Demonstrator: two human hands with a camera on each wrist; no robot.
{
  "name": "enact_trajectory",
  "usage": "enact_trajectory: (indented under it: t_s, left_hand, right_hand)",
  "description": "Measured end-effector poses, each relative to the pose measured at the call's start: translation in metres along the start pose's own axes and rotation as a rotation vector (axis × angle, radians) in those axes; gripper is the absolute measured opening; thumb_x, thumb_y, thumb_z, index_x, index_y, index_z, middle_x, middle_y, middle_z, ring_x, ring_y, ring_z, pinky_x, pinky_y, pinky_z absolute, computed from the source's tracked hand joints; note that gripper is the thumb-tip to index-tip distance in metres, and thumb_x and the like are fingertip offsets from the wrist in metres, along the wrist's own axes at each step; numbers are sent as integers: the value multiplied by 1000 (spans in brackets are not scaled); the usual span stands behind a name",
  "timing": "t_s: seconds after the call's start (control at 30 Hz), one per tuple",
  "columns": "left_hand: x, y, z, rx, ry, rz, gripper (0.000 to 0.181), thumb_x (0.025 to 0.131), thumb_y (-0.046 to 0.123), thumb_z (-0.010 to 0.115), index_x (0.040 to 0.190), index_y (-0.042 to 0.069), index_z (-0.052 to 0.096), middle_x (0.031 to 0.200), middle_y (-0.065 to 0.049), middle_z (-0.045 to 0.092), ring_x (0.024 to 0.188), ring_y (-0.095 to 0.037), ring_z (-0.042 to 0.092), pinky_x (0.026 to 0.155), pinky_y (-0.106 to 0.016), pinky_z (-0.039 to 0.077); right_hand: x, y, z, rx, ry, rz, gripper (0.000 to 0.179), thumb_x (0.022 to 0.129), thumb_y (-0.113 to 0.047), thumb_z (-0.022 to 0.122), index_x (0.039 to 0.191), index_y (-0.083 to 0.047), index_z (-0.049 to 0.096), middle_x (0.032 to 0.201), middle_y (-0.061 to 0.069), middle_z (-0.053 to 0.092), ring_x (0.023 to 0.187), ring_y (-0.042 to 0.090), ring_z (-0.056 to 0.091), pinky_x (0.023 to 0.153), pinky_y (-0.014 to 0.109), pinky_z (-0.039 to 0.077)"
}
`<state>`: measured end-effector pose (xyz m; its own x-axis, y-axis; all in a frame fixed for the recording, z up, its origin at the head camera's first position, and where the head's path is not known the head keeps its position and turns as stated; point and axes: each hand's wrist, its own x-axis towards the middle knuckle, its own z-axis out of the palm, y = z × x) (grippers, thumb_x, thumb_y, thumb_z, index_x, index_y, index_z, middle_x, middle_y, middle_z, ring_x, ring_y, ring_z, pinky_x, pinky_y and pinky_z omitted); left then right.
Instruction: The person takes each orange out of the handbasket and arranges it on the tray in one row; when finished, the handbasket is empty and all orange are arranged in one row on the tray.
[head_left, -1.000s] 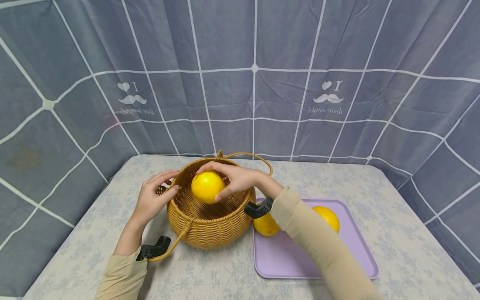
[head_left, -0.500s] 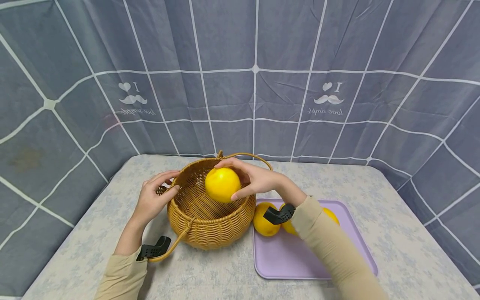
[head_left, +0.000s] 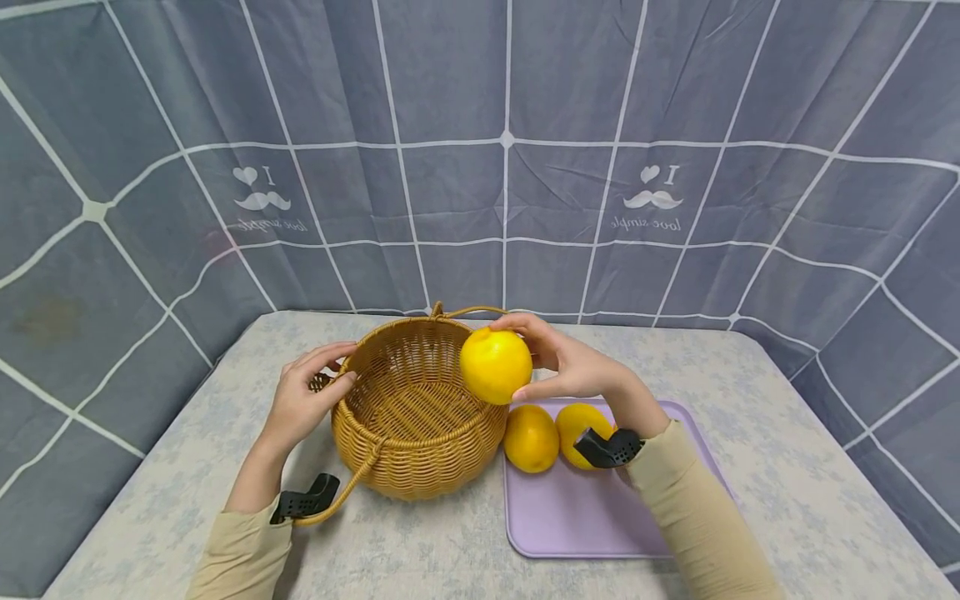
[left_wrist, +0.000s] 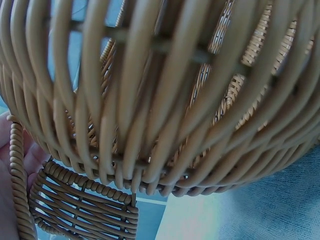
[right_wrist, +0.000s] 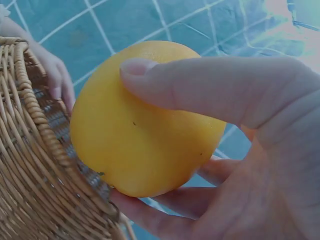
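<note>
My right hand [head_left: 573, 362] holds a yellow orange [head_left: 495, 365] over the right rim of a round wicker basket [head_left: 420, 467]. In the right wrist view, the thumb [right_wrist: 200, 85] lies across the near side of the orange [right_wrist: 145, 130], with fingers curled beneath it. My left hand [head_left: 303, 396] grips the basket's left rim, thumb towards the inside. Seen from the left wrist, the wicker wall [left_wrist: 160, 100] fills most of the picture, and only part of the left hand [left_wrist: 7, 185] shows.
A lilac tray [head_left: 577, 525] lies right of the basket. On it sit two oranges, one beside the basket [head_left: 531, 439] and one partly behind the wrist strap [head_left: 581, 421]. A basket handle [head_left: 345, 500] hangs at the front left. A grey gridded curtain [head_left: 450, 192] stands behind.
My right hand has lifted the orange from inside the basket and moved right, to above its right rim. The left hand stays on the rim.
</note>
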<state>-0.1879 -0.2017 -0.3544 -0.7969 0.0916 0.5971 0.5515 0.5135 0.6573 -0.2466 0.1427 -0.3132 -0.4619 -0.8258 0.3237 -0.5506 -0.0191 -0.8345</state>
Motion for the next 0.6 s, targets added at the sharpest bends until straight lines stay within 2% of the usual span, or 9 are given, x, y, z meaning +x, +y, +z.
enact_trajectory:
  t_s: [0.3, 0.43, 0.6]
  left_hand:
    - [1, 1, 1, -3, 15, 14, 31, 79, -11, 63, 110, -10, 64, 110, -25, 62, 80, -15, 52, 61, -14, 41]
    - [1, 2, 1, 1, 10, 6, 31, 79, -11, 63, 110, -10, 64, 111, -25, 62, 80, -16, 52, 61, -14, 41]
    - [1, -9, 2, -1, 9, 10, 32, 80, -10, 63, 112, -9, 64, 112, -24, 61, 81, -14, 52, 61, -14, 41]
  right_hand:
    - [-40, -4, -12, -2, 76, 2, 75, 79, 7, 69, 140, -2, 26, 137, 17, 37, 113, 29, 50, 91, 41, 46]
    - [-60, -3, -16, -24, 116, 30, 76, 78, 9, 68, 140, -3, 26, 138, 13, 37, 115, 25, 49, 92, 38, 46]
    - [-86, -1, -20, -63, 167, 50, 77, 77, 12, 67, 141, 0, 25, 138, 10, 37, 114, 21, 50, 91, 33, 46]
